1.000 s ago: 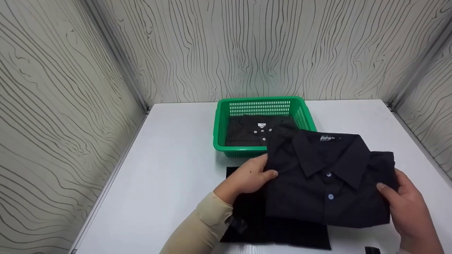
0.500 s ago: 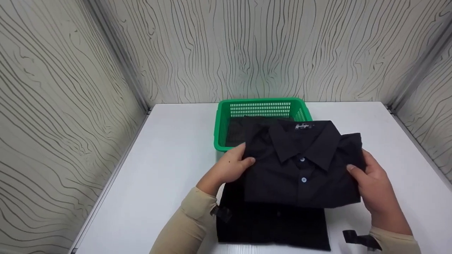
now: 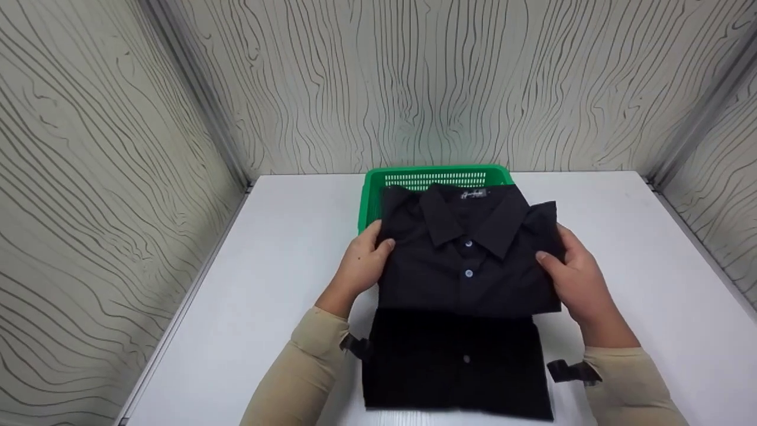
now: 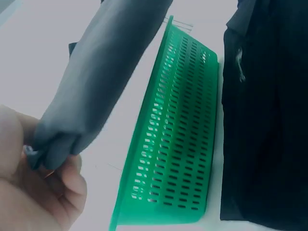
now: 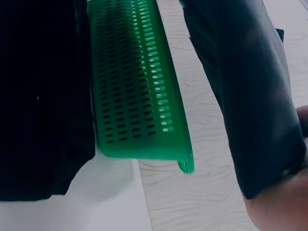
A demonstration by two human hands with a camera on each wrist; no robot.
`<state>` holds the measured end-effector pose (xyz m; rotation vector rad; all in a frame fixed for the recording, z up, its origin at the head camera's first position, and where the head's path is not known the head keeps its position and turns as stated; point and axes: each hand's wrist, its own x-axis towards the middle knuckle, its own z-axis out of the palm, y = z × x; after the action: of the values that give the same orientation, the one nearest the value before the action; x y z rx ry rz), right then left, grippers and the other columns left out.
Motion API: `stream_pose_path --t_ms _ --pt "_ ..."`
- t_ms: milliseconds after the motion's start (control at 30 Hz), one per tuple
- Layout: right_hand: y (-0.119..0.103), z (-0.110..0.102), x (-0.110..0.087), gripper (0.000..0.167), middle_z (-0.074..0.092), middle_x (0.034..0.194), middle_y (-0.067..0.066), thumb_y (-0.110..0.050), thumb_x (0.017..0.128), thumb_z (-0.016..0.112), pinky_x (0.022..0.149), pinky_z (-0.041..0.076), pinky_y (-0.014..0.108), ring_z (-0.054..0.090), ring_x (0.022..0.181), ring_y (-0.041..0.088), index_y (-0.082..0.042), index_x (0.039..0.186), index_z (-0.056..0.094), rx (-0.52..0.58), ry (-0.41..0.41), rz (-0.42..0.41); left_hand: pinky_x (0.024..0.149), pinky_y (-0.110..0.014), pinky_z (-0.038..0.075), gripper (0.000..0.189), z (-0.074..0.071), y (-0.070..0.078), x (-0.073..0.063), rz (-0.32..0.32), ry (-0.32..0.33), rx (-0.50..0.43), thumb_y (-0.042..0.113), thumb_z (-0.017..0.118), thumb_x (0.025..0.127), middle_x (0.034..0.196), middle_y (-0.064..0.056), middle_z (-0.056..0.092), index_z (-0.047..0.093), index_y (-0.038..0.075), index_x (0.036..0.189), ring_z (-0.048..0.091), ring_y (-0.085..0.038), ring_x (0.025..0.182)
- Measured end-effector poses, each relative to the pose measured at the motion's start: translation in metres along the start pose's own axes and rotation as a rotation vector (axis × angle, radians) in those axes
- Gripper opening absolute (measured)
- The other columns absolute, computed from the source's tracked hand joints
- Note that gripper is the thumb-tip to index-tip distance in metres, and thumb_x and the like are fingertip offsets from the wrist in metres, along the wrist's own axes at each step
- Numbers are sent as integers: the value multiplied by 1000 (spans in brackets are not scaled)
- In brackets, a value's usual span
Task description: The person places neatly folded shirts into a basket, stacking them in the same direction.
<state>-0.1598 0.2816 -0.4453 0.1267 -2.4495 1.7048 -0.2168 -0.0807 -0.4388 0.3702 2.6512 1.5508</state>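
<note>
A folded dark shirt [image 3: 473, 284], collar and two pale buttons facing up, is held level between both hands. My left hand [image 3: 361, 263] grips its left side edge, thumb on top; in the left wrist view the fingers curl under the folded shirt [image 4: 106, 62]. On the opposite edge my right hand [image 3: 582, 281] pinches the cloth the same way, and the right wrist view shows the shirt [image 5: 255, 96] raised above the basket's rim. Beneath and nearer the body lies a second folded black shirt [image 3: 455, 378] on the table.
Behind the held shirt stands a green perforated basket [image 3: 372, 183], its front and contents hidden by the cloth. The white table [image 3: 266, 266] extends to both sides. Patterned walls [image 3: 384, 83] rise at the back and sides.
Both hands have carried the shirt leftward and away from the body, from right of the basket to in front of and over it. The lower black shirt has become more visible.
</note>
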Motion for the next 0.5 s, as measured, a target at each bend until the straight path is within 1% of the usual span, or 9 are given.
stream_pose_path --t_ms 133,233,300,433,500 --pt "-1 7 15 62 43 151 21 -17 105 55 97 39 34 44 131 31 -10 160 28 -14 -14 10 104 -45 43 41 -5 -7 7 -11 51 5 25 54 106 139 -5 58 50 19 146 53 -18 126" --pt "-3 13 26 62 45 148 24 -17 105 54 97 41 38 47 128 34 -10 160 28 -30 -31 19 104 -45 43 42 -9 -11 13 -31 79 7 25 54 106 140 -6 58 49 18 147 53 -19 127" --pt "-4 15 33 62 45 149 24 -16 104 54 99 40 42 47 129 34 -9 160 27 -28 -44 21 105 -45 43 42 -11 -13 16 -38 93 12 25 54 106 141 -7 57 49 17 147 53 -19 128" --pt "-6 18 43 65 38 155 24 -14 103 53 109 31 54 38 138 38 -7 161 24 -45 -57 17 105 -44 42 42 -15 -16 24 -42 119 35 25 54 106 141 -7 58 49 16 147 52 -20 129" --pt "-6 18 48 66 35 157 24 -15 103 54 111 27 57 33 141 39 -7 161 23 -72 -53 13 105 -43 43 41 -17 -16 28 -43 129 45 25 54 106 141 -8 58 50 16 146 53 -20 129"
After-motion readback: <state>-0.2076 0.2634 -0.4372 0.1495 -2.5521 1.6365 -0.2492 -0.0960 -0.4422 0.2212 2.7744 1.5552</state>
